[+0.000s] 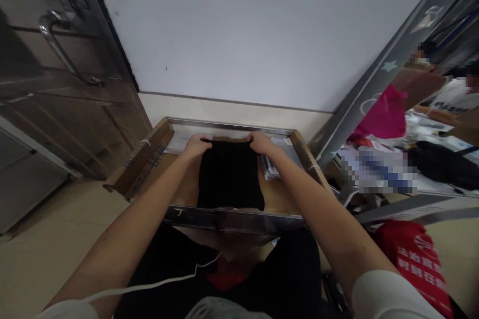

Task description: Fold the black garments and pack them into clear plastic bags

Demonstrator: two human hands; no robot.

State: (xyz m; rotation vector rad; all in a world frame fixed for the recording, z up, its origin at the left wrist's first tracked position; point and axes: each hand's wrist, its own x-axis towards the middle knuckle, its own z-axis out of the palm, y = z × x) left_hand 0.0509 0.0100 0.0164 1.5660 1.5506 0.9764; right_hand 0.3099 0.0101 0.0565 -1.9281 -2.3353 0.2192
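On the middle of the cardboard-lined surface (187, 190), black cloth (230, 174) spread flat, near edge reaching the surface's front; folds lost in the dark fabric, can't tell what item it is. Left hand (196, 145) pinching its far left corner, right hand (261, 142) pinching its far right corner, both toward the surface's back; fingertips partly hidden at the fabric edge. Clear plastic packs (270, 168) on the surface's right part, partly covered by the right arm, contents unreadable. More flat packaging (175, 143) at the surface's back left, partly behind left hand. Blue writing (155, 156) on the surface's left side, too blurred to read. White cord (149, 285) in front of the surface, ends hard to trace. Right of the surface: pink item (391, 112), blurred; red bag (415, 259), partly hidden; person (454, 99) farther off, pixelated, cut off. Left of the surface: door handle (62, 55), door cropped
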